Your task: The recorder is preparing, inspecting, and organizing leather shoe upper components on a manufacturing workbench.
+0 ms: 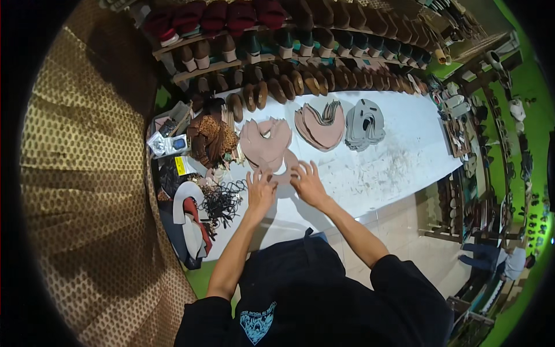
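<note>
Over the near side of the white table [358, 179], a curved, dusty-pink cut shoe piece [282, 178] is held between my two hands. The fingers of my left hand [261, 192] pinch its left end. At its other end, my right hand [308, 184] grips it, with some fingers raised. Just beyond lies a loose pile of matching pink pieces [263, 141], partly overlapped by the held one. Farther right sit a neater stack of pink curved pieces [318, 137] and a stack of grey ones [365, 128].
Leopard-print and brown scraps [213, 139], black cords [222, 199] and curved white pieces [188, 199] crowd the table's left end. Shoe racks [289, 52] line the back; brown shoes [277, 89] stand at the table's far edge. A person [509, 260] is at far right.
</note>
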Motion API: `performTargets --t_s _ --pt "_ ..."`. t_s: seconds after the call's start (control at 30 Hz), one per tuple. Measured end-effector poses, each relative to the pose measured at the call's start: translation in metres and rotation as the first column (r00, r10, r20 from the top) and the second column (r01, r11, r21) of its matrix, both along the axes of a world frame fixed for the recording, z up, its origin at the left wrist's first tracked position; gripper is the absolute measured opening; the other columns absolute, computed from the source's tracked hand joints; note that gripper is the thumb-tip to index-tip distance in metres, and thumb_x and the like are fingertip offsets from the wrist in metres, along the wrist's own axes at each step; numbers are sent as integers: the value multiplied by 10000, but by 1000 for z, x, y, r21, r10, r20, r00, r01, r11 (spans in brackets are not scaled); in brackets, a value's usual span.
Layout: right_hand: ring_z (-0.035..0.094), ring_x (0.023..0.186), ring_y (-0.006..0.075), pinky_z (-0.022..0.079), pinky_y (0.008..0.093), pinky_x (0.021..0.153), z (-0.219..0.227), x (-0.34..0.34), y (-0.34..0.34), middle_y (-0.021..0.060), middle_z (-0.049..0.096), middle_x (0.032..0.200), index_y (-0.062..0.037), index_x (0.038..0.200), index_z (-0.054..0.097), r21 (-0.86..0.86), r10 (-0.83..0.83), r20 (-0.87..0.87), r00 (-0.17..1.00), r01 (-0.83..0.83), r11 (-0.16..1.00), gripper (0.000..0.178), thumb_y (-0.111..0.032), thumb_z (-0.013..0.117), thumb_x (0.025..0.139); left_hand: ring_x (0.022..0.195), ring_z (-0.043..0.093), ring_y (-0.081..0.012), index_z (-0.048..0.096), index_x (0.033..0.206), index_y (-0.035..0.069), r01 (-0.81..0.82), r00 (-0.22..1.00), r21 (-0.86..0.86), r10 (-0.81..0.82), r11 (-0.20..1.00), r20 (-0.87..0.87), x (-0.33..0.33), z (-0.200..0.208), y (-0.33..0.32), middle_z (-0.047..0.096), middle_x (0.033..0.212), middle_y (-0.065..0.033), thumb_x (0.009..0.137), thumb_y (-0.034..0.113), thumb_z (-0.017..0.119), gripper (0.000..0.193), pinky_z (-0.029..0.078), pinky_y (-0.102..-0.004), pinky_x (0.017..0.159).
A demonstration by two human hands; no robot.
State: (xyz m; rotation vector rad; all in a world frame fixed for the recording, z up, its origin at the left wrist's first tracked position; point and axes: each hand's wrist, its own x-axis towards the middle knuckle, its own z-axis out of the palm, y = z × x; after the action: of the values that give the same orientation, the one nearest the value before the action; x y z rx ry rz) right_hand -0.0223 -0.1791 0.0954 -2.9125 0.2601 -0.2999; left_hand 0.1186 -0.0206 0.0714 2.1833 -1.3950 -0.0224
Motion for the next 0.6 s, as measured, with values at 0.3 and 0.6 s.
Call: performTargets --t_s 0.3,0.6 --pt "414 1335 375 271 643 1130 -69 -86 50 113 544 1288 -75 945 691 99 80 -75 994 -72 992 134 -150 647 842 1283 449 -365 781 864 115 32 999 181 -29 983 -23 -95 -40 60 574 1277 -137 783 143 713 109 283 -628 1110" --pt "405 1339 378 276 643 1127 -73 -118 78 112 532 1270 -73 916 689 140 141 -65 988 -131 981 136 -187 664 844 1287 453 -372 786 872 126 -104 995 224 104 969 13 -137 -48 87 562 1298 -138 787 149 707 119 295 -621 1107"
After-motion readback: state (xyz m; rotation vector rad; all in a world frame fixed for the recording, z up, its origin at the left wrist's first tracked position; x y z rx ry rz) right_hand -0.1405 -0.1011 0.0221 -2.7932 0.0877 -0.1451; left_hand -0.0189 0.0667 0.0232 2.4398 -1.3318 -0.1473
